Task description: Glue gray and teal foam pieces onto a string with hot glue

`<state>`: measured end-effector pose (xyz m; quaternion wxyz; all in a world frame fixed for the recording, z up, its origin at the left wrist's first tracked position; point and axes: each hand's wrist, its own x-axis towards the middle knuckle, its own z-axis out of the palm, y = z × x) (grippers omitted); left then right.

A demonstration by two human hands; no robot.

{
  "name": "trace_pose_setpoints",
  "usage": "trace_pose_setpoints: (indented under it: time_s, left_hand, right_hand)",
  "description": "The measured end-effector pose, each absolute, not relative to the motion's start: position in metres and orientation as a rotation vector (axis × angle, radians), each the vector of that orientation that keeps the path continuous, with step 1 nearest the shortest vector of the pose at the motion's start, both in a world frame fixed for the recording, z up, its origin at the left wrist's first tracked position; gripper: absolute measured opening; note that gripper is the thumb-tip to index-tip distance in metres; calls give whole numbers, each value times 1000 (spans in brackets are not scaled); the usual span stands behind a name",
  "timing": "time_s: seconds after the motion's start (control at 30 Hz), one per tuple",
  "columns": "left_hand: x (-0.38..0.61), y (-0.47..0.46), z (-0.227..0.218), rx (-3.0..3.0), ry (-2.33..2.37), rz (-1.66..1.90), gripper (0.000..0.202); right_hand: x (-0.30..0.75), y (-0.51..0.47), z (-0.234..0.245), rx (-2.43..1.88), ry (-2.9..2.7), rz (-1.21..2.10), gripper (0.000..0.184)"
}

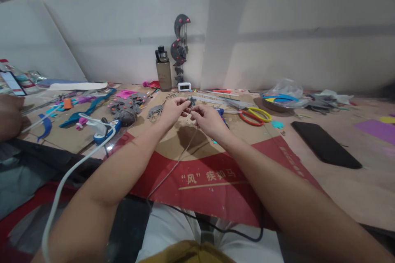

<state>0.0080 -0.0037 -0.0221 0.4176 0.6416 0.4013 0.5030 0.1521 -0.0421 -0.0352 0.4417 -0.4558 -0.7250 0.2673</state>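
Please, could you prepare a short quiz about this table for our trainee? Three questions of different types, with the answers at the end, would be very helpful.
1. True or false: in the picture, the bottle stands to the left of the small white-framed display.

2. Which colours are the handles of the scissors?
a) both blue
b) one red, one yellow
c) both green

3. Fill the gap: from near the left hand and the right hand, a thin ____ runs down across the red part of the cardboard sheet.

Key: 1. True. 2. b. 3. string.
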Motion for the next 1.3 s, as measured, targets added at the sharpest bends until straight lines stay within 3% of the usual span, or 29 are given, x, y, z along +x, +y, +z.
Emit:
trace_pose_setpoints:
  time_s: [0.23, 0.53, 0.77, 0.97, 1.07, 1.17, 1.3]
  left_hand:
    - [6, -4, -23, 1752, 1066, 1281, 18]
    - [8, -4, -23, 1683, 1135, 1159, 14]
    - [6, 15, -24, 1552, 1078, 1309, 15]
    - [10, 21, 12, 1462, 901, 1495, 14]
    - [13, 20, 32, 1442, 926, 1519, 16]
    - [14, 21, 43, 1432, 985, 1523, 17]
    - [11, 27, 45, 1426, 1006, 1538, 19]
  right_hand:
    - [161, -42, -26, -1212, -1955, 458, 35]
    - [187, -18, -4, -1328, -1518, 729, 16]
    - [182, -68, -6, -1309, -1487, 1033, 10]
    - [141, -112, -16, -1060, -1343, 1658, 58]
    - [126, -128, -18, -848, -1292, 1970, 71]
    - [118, -145, -20, -700, -1316, 2238, 60]
    - [114, -153, -12, -583, -1480, 2439, 21]
